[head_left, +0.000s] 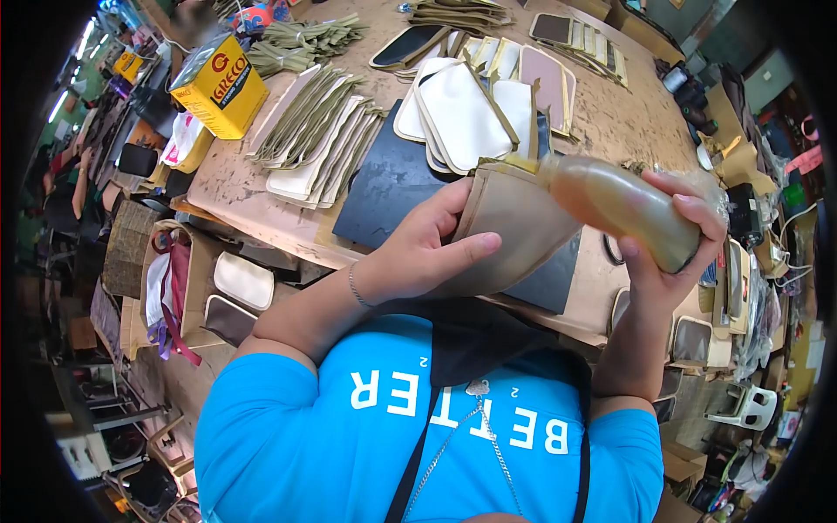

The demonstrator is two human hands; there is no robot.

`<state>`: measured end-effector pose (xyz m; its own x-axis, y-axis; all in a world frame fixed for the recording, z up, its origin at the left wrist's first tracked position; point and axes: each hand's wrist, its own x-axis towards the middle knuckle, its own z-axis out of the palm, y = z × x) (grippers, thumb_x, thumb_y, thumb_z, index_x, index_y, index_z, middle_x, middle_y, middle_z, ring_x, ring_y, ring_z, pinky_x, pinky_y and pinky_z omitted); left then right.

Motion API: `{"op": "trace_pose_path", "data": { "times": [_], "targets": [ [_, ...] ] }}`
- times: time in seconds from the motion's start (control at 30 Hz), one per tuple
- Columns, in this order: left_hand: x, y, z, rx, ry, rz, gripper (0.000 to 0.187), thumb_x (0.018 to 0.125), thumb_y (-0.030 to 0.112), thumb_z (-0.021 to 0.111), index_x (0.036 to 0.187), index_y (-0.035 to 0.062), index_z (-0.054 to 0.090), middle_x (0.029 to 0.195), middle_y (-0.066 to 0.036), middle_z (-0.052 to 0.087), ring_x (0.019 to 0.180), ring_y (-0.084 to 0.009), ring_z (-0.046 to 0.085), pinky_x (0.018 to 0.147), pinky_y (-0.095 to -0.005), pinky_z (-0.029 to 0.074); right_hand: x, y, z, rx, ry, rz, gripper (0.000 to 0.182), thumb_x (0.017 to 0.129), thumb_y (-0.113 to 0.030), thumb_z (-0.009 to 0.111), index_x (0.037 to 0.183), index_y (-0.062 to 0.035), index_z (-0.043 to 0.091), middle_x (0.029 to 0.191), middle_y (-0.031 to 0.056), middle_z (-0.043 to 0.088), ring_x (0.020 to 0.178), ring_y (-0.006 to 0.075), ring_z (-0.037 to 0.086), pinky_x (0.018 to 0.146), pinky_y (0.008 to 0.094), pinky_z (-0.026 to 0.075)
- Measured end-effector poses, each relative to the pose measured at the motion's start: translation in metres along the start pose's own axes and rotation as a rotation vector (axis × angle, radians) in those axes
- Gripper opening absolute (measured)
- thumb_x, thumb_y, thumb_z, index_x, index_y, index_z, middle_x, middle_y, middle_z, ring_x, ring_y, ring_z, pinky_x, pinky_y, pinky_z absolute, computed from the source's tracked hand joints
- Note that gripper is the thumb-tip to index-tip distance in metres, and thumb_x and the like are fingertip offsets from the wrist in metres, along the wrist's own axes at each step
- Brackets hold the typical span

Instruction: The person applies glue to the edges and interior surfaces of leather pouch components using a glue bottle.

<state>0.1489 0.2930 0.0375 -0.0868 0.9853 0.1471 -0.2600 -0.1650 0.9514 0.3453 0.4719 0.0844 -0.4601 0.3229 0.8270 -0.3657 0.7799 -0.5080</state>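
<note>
My left hand [427,240] is closed around a taupe leather-like panel [514,231], thumb lying across its near face. A squeeze bottle of amber glue [619,200] is gripped in my right hand [676,231]. The bottle is tipped on its side, and its nozzle [523,163] meets the panel's top edge; whether glue is coming out cannot be made out. Just beyond the panel, white panels with olive edging [466,113] lie stacked on a dark board [392,183].
A yellow Greco can [222,87] stands at the table's left. Edged strips and panels [318,139] lie in a row beside it, with bundled olive strips [305,39] behind. More panels [580,44] are farther back. A white plastic stool [745,405] stands on the floor at right.
</note>
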Motion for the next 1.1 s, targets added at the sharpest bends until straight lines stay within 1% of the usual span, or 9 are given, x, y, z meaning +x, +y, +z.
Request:
{"op": "trace_pose_path", "data": {
  "times": [0.1,0.2,0.4,0.5,0.6,0.7,0.8,1.0,1.1],
  "targets": [
    [0.001,-0.001,-0.001,0.002,-0.008,0.016,0.06,0.096,0.016,0.059,0.146,0.0023,0.03,0.138,-0.011,0.05,0.128,-0.0168,0.047,0.108,-0.0352,0.037,0.002,0.002,0.0,0.056,-0.102,-0.004,0.065,0.07,-0.01,0.087,0.12,-0.0095,0.045,0.118,0.0211,0.059,0.109,0.0277,0.059,0.092,0.0365,0.051],
    [0.001,0.0,0.0,-0.037,-0.009,-0.002,0.06,0.096,0.016,0.059,0.146,0.0027,0.03,0.138,-0.011,0.049,0.128,-0.0169,0.046,0.108,-0.0352,0.037,0.002,0.003,0.007,0.007,-0.037,-0.022,0.065,0.07,-0.01,0.087,0.12,-0.0091,0.044,0.118,0.0213,0.058,0.109,0.028,0.059,0.091,0.0366,0.051],
    [0.001,0.002,0.001,-0.016,-0.012,-0.004,0.061,0.095,0.016,0.059,0.146,0.0029,0.03,0.139,-0.011,0.048,0.128,-0.017,0.046,0.108,-0.0354,0.038,0.003,0.008,0.008,0.038,-0.114,-0.035,0.065,0.071,-0.009,0.086,0.12,-0.0084,0.044,0.118,0.0216,0.058,0.109,0.0281,0.059,0.09,0.0362,0.051],
    [0.002,-0.001,0.0,-0.023,0.0,-0.025,0.061,0.095,0.016,0.06,0.146,0.003,0.03,0.139,-0.011,0.048,0.128,-0.0171,0.047,0.108,-0.0354,0.037,0.003,0.008,0.013,-0.001,-0.04,-0.049,0.064,0.072,-0.009,0.085,0.12,-0.0082,0.044,0.118,0.0213,0.058,0.109,0.0281,0.059,0.09,0.036,0.051],
    [0.003,-0.003,-0.001,-0.027,-0.002,-0.017,0.061,0.095,0.017,0.06,0.146,0.003,0.03,0.139,-0.011,0.048,0.128,-0.0175,0.047,0.108,-0.0354,0.037,0.004,0.009,0.011,0.123,-0.065,-0.021,0.064,0.072,-0.008,0.085,0.121,-0.0082,0.044,0.117,0.0211,0.058,0.109,0.0275,0.059,0.091,0.036,0.051],
    [0.003,-0.002,0.0,-0.022,0.002,-0.015,0.062,0.095,0.018,0.061,0.147,0.0029,0.029,0.139,-0.012,0.048,0.128,-0.018,0.047,0.108,-0.0354,0.038,0.002,0.01,0.012,-0.019,-0.091,-0.005,0.065,0.072,-0.009,0.085,0.121,-0.0081,0.043,0.118,0.0212,0.057,0.11,0.0273,0.059,0.093,0.0363,0.051],
    [0.005,-0.002,0.0,-0.029,-0.003,-0.036,0.065,0.095,0.018,0.061,0.148,0.0022,0.028,0.139,-0.012,0.048,0.127,-0.018,0.047,0.108,-0.0353,0.038,0.001,0.013,0.016,-0.024,0.026,0.032,0.064,0.072,-0.01,0.085,0.121,-0.0083,0.044,0.12,0.0211,0.057,0.111,0.0267,0.058,0.094,0.0361,0.05],
    [0.01,-0.004,-0.011,-0.196,-0.039,-0.125,0.084,0.087,0.035,0.066,0.151,0.0033,0.022,0.147,-0.013,0.04,0.135,-0.0216,0.04,0.112,-0.0374,0.032,-0.001,0.016,0.006,0.034,0.124,0.131,0.059,0.075,-0.015,0.084,0.119,-0.008,0.046,0.125,0.0216,0.055,0.114,0.0254,0.056,0.094,0.0346,0.05],
    [0.013,-0.004,-0.013,-0.305,-0.06,-0.127,0.092,0.085,0.047,0.063,0.153,0.004,0.018,0.151,-0.013,0.034,0.138,-0.0232,0.036,0.113,-0.0388,0.031,-0.001,0.022,0.003,0.157,0.173,0.183,0.06,0.076,-0.017,0.084,0.12,-0.0072,0.045,0.126,0.022,0.055,0.114,0.0248,0.057,0.095,0.0345,0.049]
  ]
}}
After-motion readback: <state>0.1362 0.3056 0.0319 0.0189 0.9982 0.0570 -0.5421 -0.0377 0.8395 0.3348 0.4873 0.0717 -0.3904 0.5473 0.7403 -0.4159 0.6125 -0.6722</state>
